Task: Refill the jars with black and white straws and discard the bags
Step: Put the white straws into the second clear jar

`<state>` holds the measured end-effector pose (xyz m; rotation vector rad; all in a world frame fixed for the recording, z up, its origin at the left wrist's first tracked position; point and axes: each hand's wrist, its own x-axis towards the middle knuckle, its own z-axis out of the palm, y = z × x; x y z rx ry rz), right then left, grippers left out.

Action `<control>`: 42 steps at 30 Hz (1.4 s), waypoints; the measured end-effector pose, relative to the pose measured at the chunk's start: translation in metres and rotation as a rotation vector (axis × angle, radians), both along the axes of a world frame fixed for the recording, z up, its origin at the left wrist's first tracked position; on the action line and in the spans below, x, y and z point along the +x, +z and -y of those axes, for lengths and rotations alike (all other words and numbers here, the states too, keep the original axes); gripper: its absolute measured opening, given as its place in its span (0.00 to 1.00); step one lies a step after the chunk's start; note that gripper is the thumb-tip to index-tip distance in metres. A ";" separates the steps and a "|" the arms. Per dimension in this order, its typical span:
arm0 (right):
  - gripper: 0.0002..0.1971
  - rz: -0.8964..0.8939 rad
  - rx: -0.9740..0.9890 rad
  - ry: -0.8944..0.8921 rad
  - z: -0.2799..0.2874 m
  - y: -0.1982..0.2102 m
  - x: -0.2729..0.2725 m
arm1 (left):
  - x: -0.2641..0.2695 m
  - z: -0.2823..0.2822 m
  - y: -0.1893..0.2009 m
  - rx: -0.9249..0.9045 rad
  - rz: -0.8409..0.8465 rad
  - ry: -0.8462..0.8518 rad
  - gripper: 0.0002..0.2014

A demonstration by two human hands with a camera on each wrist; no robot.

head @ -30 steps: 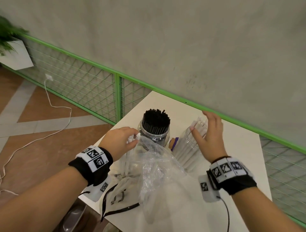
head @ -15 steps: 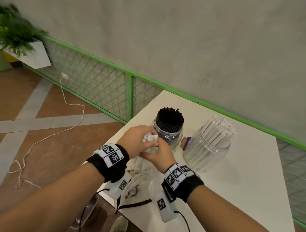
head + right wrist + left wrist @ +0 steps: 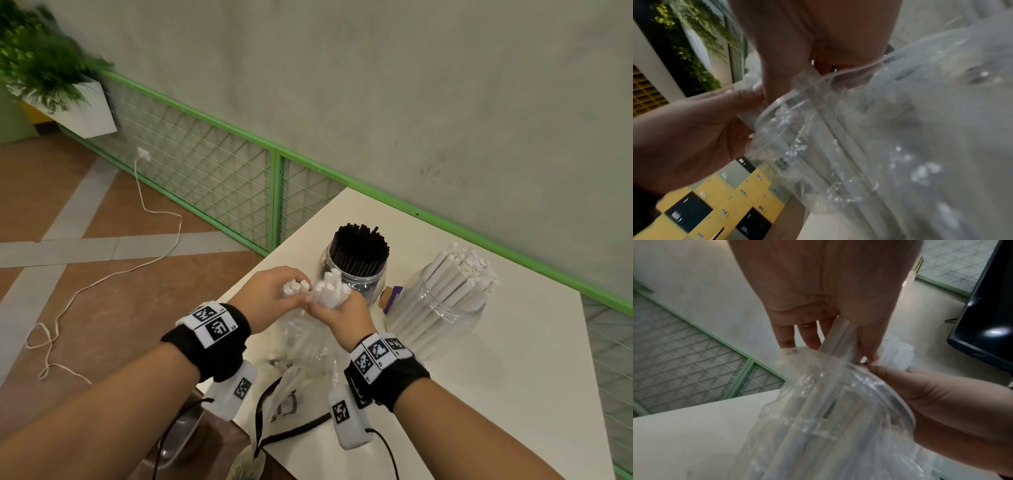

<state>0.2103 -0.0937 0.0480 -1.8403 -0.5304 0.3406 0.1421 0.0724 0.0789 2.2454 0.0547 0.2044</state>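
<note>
Since half a second ago, more white straws (image 3: pixel 330 291) stick up out of the clear plastic bag (image 3: pixel 301 342), now split into two bunches. Left hand (image 3: pixel 270 296) fingers curl around the left bunch; right hand (image 3: pixel 342 313) grips the taller bunch beside it, hands touching, over the desk (image 3: pixel 479 394) near edge. Bag hangs below both hands. Farther back stand the jar of black straws (image 3: pixel 358 265) and, to its right, the jar of white straws (image 3: pixel 442 305), well filled. White cable (image 3: pixel 144 219) lies on floor left.
</note>
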 end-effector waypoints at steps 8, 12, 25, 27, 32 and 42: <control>0.07 0.035 0.151 -0.122 0.025 0.042 0.003 | 0.005 0.000 0.001 0.105 0.039 0.053 0.03; 0.13 0.055 0.318 -0.201 0.052 0.093 0.005 | 0.005 0.000 0.000 0.111 0.032 0.057 0.03; 0.09 0.282 0.459 -0.686 0.166 0.132 0.085 | 0.007 0.004 0.001 0.161 0.024 0.029 0.03; 0.10 0.268 0.408 -0.686 0.161 0.126 0.089 | 0.007 0.004 0.001 0.165 0.025 0.025 0.03; 0.11 0.251 0.349 -0.707 0.147 0.112 0.096 | 0.004 0.005 0.002 0.163 0.026 0.035 0.03; 0.25 0.302 0.169 -0.628 0.137 0.082 0.104 | 0.004 0.004 0.000 0.152 0.024 0.043 0.03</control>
